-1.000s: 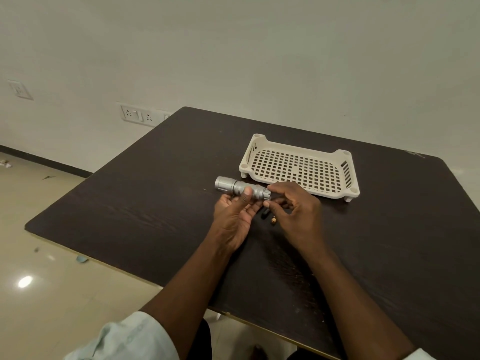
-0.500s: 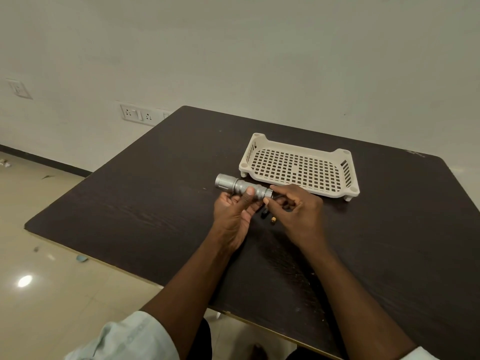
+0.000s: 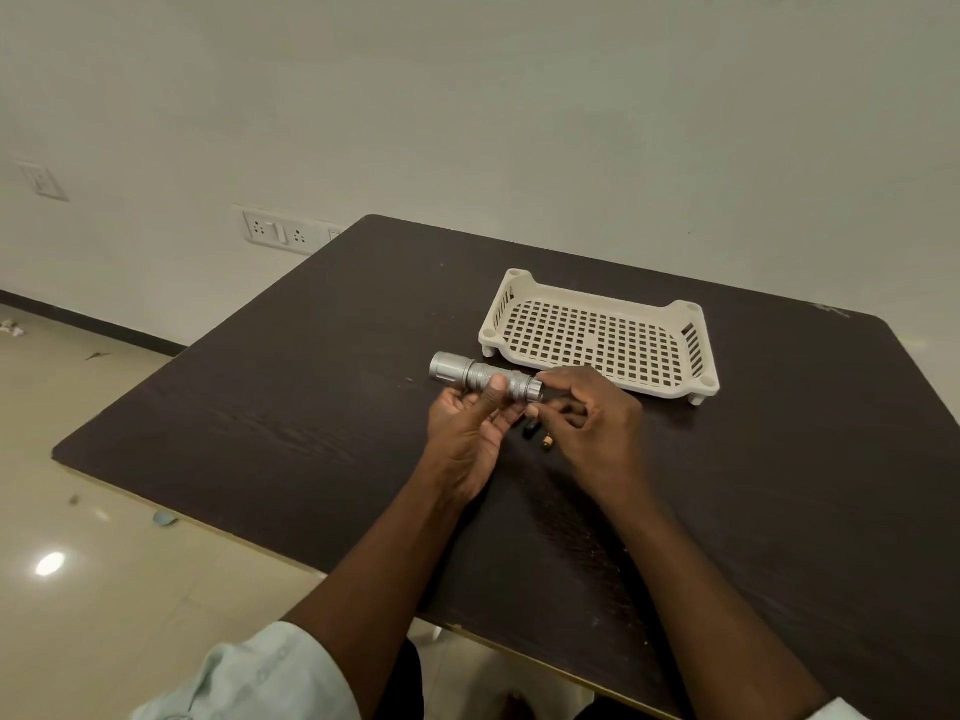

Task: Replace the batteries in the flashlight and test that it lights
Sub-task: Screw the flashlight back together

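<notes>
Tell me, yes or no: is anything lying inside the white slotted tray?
No. The tray shows only its bare grid floor, while the flashlight is held in the left hand in front of it.

Plain off-white wall [image 3: 519,106], bare. Socket strip [image 3: 283,232] low on it, a second switch plate [image 3: 42,180] further left. Dark skirting [image 3: 88,325] along the base. Glossy beige floor [image 3: 104,589], lamp glare [image 3: 50,564], scattered scraps. Dark wood-grain table [image 3: 291,407], rounded corners.
</notes>
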